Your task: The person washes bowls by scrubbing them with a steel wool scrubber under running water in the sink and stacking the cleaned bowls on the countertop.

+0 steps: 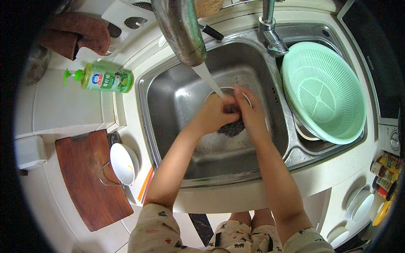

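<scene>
My left hand [216,114] and my right hand [252,114] are close together over the stainless steel sink basin [164,126]. A stream of water [208,79] from the metal faucet spout [190,47] falls onto the left hand. Behind the fingers shows the pale rim of a round bowl [225,88]; the hands hide most of it. The right fingers overlap that rim. Blur hides whether either hand grips something, and a dark area between them is unclear. Below the hands lies a dark, rough-textured patch [232,128], perhaps the drain strainer.
A mint-green plastic colander [326,91] rests over the smaller basin at right, below a second faucet [275,44]. Left are a pump bottle of dish soap [107,78], a white bowl [123,164] and a wooden cutting board [91,183]. White bowls [362,205] stand at lower right.
</scene>
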A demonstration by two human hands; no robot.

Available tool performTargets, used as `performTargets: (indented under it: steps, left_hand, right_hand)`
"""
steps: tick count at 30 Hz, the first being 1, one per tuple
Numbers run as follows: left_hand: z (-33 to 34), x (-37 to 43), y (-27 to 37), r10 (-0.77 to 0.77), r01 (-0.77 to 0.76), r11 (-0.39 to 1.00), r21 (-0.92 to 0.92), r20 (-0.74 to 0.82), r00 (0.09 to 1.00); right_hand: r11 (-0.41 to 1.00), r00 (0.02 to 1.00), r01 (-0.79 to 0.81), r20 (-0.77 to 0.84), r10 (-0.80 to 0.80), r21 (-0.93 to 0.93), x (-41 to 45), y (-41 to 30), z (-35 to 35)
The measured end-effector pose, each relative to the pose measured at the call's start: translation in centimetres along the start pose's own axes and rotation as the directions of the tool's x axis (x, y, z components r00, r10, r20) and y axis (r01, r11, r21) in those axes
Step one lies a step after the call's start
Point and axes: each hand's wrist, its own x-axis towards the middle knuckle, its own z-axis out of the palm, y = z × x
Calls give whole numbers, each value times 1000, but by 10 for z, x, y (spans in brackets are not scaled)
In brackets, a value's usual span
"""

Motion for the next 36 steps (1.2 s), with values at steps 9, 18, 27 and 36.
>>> performTargets:
  steps: [9, 18, 27, 36]
  left_hand:
    - [24, -11, 26, -179, 231, 495, 837, -162, 970]
    - [43, -4, 3, 235, 258, 688, 679, -544, 805]
    - [25, -4, 19, -87, 68, 996, -62, -382, 920]
    - [-9, -5, 25, -85, 77, 995, 62, 148, 985]
  right_hand:
    - [938, 987, 160, 52, -151, -307, -12, -3, 8]
    - [963, 981, 142, -98, -168, -229, 2, 18, 5]
    - [946, 976, -180, 169, 137, 270, -2, -4, -1]
    - [973, 991, -56, 130, 27, 224, -5, -1, 7]
